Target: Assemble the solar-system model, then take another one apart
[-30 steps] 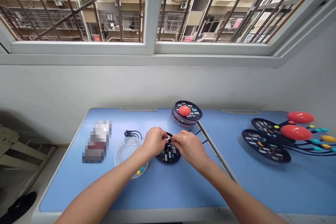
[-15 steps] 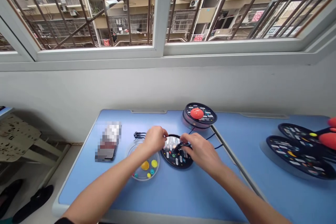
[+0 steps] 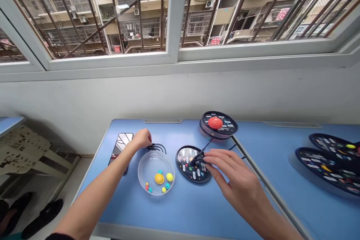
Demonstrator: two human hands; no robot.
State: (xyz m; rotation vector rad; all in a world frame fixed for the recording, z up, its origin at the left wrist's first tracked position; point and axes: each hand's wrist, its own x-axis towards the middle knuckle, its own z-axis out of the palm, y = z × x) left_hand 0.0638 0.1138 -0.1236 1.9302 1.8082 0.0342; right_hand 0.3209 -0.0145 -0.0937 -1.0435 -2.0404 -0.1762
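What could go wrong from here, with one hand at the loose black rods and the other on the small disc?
1. The left hand is at the black rods, right beside the clear dish. A snag on its rim might tip it and scatter the coloured balls.
2. The right hand has its fingertips at the thin rod slanting up from the black disc. Sideways pressure could bend it or slide the disc.

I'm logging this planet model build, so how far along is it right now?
Early, it seems. Done: one black rod sits at the hub of the black disc. In hand: the right hand rests open fingers on that disc, while the left hand is at the bundle of spare rods. Left: those rods, and the coloured balls lying loose in the clear dish.
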